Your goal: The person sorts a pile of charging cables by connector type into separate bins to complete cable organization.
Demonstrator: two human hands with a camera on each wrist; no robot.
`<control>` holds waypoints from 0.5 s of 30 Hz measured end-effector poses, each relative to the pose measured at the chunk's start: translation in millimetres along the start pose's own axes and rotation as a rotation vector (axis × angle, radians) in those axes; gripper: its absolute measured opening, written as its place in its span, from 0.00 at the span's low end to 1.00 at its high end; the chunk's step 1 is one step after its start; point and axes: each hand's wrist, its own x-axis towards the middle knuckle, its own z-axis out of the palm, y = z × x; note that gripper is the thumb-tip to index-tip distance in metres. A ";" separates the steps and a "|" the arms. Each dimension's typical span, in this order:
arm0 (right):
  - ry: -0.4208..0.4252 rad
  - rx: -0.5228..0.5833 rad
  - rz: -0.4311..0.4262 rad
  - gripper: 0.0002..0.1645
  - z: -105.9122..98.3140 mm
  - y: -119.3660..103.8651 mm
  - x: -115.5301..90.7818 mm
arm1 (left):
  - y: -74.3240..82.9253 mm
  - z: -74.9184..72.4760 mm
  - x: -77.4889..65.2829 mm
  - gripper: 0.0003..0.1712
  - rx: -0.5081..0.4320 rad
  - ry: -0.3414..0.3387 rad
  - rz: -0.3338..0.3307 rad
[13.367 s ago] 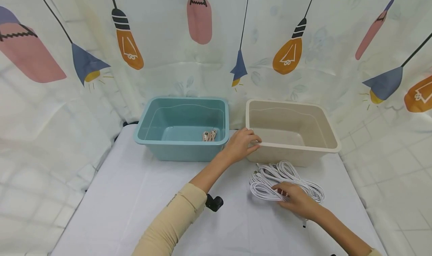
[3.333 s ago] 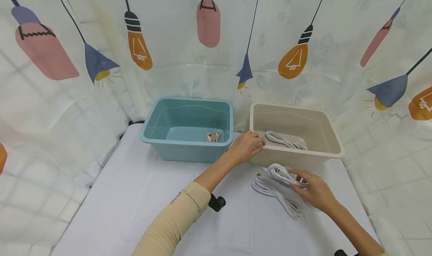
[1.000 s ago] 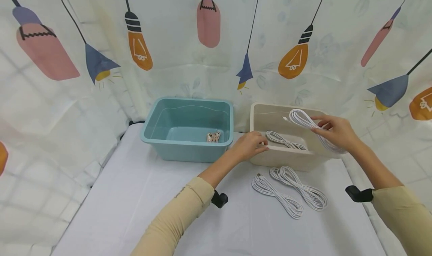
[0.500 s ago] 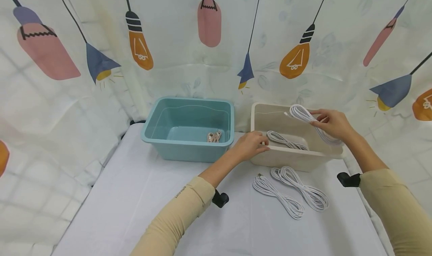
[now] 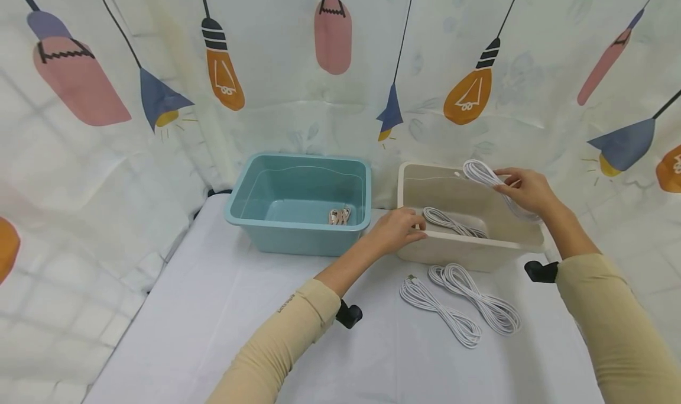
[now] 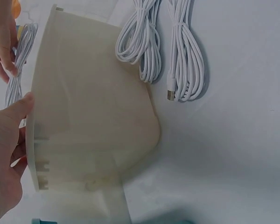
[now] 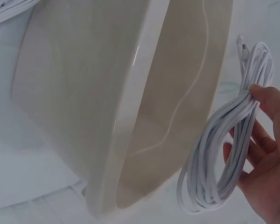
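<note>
My right hand [image 5: 528, 191] pinches a coiled white USB cable [image 7: 219, 140] at its tied middle. Hand and cable hang over the right back part of the beige bin [image 5: 468, 247], and one coil end droops. At that bin's left front corner, my left hand [image 5: 396, 231] grips the rim, thumb outside and fingers curled over to the inside in the left wrist view. Inside the beige bin lies another coiled white cable [image 5: 452, 222]. Two more bundles, a left cable [image 5: 440, 310] and a right cable [image 5: 476, 299], lie side by side on the table before the bin.
A teal bin [image 5: 298, 239] stands left of the beige one, holding small light-brown cable bundles [image 5: 339, 216] in its right front corner. Both bins sit at the back of the white-covered table [image 5: 298, 356], against a printed curtain [image 5: 276, 55].
Since the oldest frame, one white cable has gone from the table into the beige bin. My right hand has lifted another over it, lately rising slightly farther back. My left hand stays on the rim.
</note>
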 end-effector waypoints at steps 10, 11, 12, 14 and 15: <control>0.074 0.076 -0.004 0.34 6.2 0.6 -8.5 | 0.6 0.3 -0.1 0.10 -0.011 0.004 -0.008; 0.085 0.083 -0.008 0.34 7.6 0.0 -11.0 | 0.7 0.3 0.0 0.10 -0.011 0.004 -0.007; 0.094 0.093 -0.011 0.34 8.9 -0.6 -13.5 | 0.7 0.2 0.0 0.10 -0.011 0.004 -0.007; 0.106 0.107 -0.009 0.34 11.2 -1.7 -18.7 | 0.8 0.0 -0.2 0.10 -0.012 0.004 -0.007; 0.114 0.111 -0.009 0.34 12.3 -2.6 -21.3 | 0.9 -0.3 -0.4 0.10 -0.014 0.003 -0.008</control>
